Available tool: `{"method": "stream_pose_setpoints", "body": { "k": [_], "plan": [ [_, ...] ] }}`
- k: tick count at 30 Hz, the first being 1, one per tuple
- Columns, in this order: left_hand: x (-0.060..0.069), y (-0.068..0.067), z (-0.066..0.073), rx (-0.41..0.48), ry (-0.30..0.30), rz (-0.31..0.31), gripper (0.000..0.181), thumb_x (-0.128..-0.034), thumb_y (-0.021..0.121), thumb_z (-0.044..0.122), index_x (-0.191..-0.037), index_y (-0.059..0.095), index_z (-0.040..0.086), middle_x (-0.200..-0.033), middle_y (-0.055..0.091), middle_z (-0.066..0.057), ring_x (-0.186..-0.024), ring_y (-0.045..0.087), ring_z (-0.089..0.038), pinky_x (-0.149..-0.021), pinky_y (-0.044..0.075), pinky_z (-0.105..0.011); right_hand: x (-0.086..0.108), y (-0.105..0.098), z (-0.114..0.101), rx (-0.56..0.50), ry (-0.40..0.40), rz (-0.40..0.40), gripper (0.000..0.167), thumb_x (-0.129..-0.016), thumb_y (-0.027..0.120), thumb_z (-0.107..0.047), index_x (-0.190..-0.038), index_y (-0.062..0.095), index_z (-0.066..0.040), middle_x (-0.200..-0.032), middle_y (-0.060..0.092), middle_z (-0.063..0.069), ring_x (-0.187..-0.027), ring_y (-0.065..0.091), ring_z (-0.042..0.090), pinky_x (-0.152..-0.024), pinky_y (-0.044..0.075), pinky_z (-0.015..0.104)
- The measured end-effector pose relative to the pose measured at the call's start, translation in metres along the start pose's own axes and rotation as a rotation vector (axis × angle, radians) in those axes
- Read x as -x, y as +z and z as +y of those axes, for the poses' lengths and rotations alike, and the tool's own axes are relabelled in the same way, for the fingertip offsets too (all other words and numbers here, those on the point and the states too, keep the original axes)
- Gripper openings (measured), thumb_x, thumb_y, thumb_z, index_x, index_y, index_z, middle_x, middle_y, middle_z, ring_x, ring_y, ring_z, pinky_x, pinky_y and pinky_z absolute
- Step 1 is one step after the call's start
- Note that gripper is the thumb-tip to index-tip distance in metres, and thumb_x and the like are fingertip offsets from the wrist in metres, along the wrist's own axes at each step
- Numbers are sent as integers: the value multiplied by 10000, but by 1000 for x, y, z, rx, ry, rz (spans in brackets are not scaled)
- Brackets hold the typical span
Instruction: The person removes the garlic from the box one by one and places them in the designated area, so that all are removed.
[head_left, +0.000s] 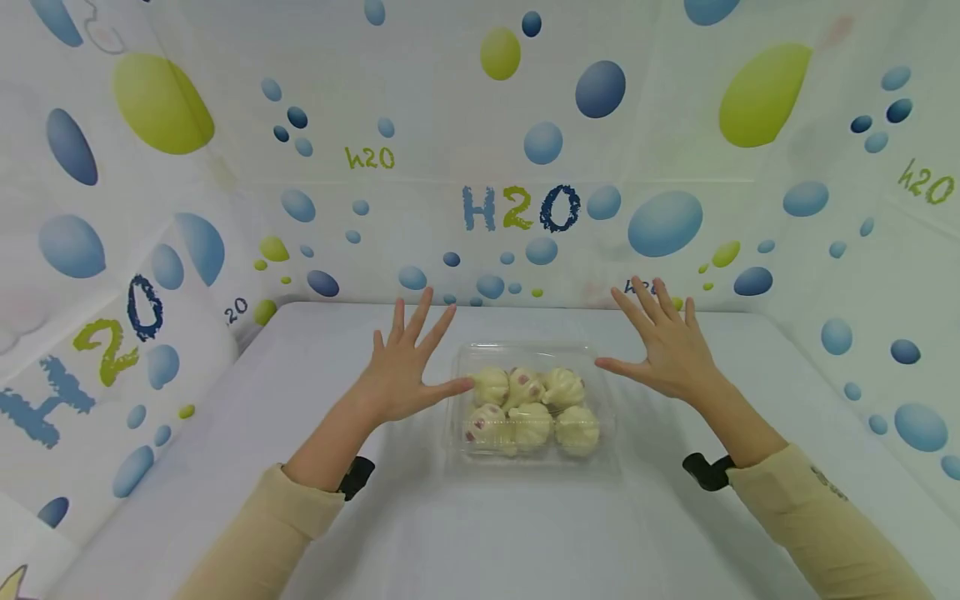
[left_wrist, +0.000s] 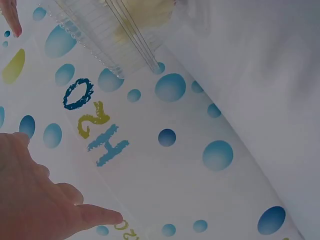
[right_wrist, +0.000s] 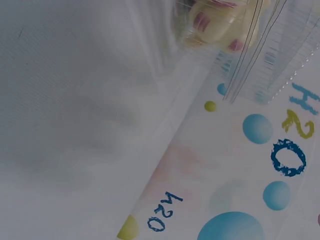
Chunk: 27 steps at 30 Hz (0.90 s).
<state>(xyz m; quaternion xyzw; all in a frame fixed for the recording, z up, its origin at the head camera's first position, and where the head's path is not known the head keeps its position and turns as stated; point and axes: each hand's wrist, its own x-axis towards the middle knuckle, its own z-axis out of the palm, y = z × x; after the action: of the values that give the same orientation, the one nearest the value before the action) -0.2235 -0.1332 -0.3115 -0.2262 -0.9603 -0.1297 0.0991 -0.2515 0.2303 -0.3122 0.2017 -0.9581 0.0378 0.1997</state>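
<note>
In the head view, a clear plastic lidded box [head_left: 525, 460] rests on the white table, holding several pale buns [head_left: 531, 427], some with purple patches. My left hand [head_left: 401, 379] is raised at the box's left side, fingers straight and spread, the thumb pointing toward the box. On the right side, my right hand [head_left: 671, 354] is also spread and holds nothing. Whether the left thumb touches the box cannot be told. The left wrist view catches the left hand [left_wrist: 40, 195] at lower left and the box [left_wrist: 100, 40] above. Part of the box [right_wrist: 265, 60] shows in the right wrist view.
A white cloth backdrop [head_left: 427, 92] with blue and green ovals and H2O lettering surrounds the table [head_left: 525, 533] at the back and sides. Dark wrist devices [head_left: 357, 477] sit by both beige sleeves [head_left: 255, 533].
</note>
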Motion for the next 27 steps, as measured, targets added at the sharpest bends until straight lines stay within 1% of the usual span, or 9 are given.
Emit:
{"method": "stream_pose_setpoints", "body": {
  "k": [5, 10, 12, 17, 22, 27],
  "plan": [
    [6, 5, -1, 57, -7, -8, 937, -785, 494, 683, -1465, -40, 323, -1486, -258, 46, -1323, -225, -352, -939, 70, -732, 4, 2, 2, -27, 0, 12, 958, -733, 563, -670, -1479, 135, -247, -1526, 82, 103, -1382, -57, 274, -1009, 25, 660],
    [12, 10, -3, 148, -28, -24, 934, -790, 513, 660, -1463, -43, 327, -1478, -268, 77, -1334, -196, -356, -951, 70, -722, 8, 4, 3, -58, -19, 31, 964, -735, 570, -661, -1480, 123, -243, -1530, 56, 86, -1380, -13, 326, -996, 43, 676],
    [14, 13, -4, 185, -33, -20, 938, -792, 526, 648, -1464, -42, 323, -1477, -269, 84, -1336, -193, -353, -952, 71, -720, 9, 4, 3, -74, -30, 38, 965, -738, 569, -659, -1481, 122, -236, -1529, 52, 87, -1378, 0, 337, -995, 39, 677],
    [20, 17, -4, 258, -40, -18, 952, -790, 552, 627, -1463, -50, 326, -1482, -258, 80, -1339, -188, -347, -947, 81, -724, 12, 7, 3, -115, -49, 48, 957, -746, 569, -653, -1479, 140, -212, -1525, 50, 103, -1380, -21, 314, -999, 29, 671],
    [25, 21, -4, 319, -57, -24, 966, -786, 576, 607, -1460, -60, 335, -1487, -244, 83, -1347, -184, -323, -956, 85, -713, 16, 10, 3, -142, -47, 48, 952, -749, 577, -642, -1478, 152, -202, -1524, 65, 102, -1381, -14, 309, -992, 54, 679],
    [28, 27, -3, 385, -62, -37, 981, -780, 604, 584, -1456, -67, 347, -1493, -230, 77, -1347, -175, -336, -935, 148, -718, 21, 12, 2, -174, -46, 45, 950, -751, 596, -618, -1480, 138, -214, -1520, 93, 124, -1379, 6, 329, -989, 57, 682]
  ]
}}
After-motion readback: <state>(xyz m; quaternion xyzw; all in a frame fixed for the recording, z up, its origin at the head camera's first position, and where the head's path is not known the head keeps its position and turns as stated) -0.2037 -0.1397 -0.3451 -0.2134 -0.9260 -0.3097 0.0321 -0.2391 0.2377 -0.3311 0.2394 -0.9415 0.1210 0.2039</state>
